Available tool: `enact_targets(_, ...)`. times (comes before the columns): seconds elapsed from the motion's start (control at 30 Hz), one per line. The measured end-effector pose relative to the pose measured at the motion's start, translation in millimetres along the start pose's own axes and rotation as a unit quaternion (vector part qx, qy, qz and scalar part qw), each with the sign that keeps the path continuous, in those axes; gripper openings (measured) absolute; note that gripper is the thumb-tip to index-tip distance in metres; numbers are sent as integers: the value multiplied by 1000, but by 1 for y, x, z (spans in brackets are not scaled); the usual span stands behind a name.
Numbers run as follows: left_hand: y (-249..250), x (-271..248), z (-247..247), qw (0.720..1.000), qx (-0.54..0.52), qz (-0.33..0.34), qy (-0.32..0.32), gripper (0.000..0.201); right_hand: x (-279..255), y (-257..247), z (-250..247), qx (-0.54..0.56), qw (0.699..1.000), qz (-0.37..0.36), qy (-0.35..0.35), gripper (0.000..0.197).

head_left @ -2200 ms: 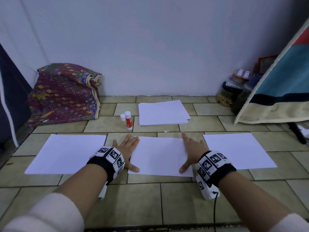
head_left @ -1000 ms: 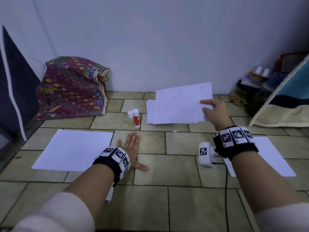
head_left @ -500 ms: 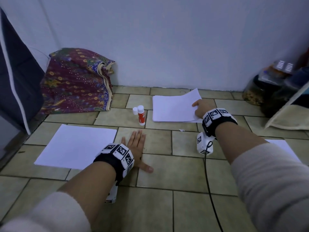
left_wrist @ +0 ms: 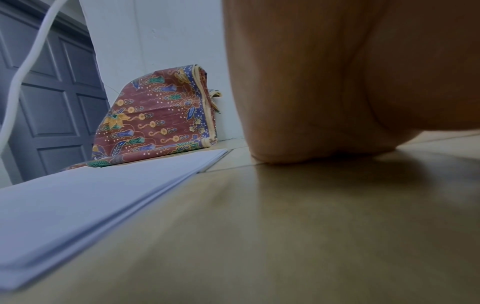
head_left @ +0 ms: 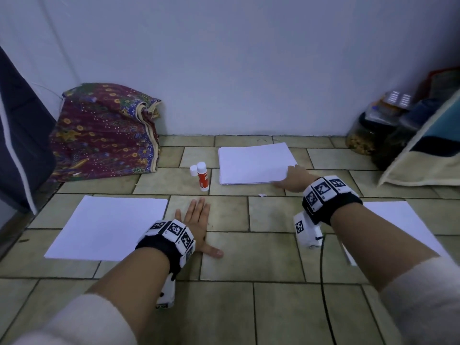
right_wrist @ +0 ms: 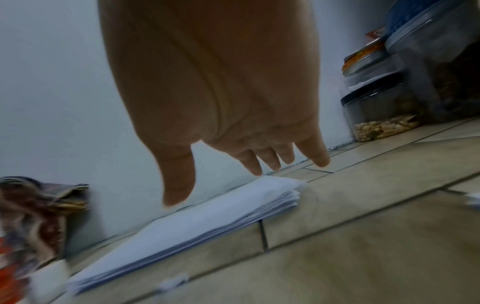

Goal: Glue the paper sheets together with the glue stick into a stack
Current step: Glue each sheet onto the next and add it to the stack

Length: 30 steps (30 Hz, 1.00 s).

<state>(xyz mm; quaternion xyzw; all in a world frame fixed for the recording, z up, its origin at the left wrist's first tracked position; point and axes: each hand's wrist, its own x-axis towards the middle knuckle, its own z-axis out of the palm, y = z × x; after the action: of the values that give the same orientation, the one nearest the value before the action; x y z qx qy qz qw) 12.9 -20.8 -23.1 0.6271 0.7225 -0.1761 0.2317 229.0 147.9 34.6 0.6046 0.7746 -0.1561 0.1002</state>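
Two single paper sheets lie on the tiled floor (head_left: 249,307), the left sheet (head_left: 107,227) and the right sheet (head_left: 403,222), and the paper stack (head_left: 254,163) lies near the wall. The left hand (head_left: 196,225) rests flat on the floor, fingers straight. The right hand (head_left: 293,179) (fingers spread, holding nothing) hangs over the stack's corner. The glue stick (head_left: 202,176) stands beside the stack.

I sit on a floor (head_left: 249,307) of tan tiles with dark lines between them. A plain pale wall (head_left: 224,58) stands in front of me. A flowery red cloth (head_left: 102,135) leans on it, next to a dark grey door (left_wrist: 52,102).
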Motion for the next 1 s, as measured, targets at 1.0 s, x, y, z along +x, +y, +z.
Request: enact_targets(1.0,-118,-57,5,984,-99,-141,39,100,-96,37,61,-154,982,-17,-104,152)
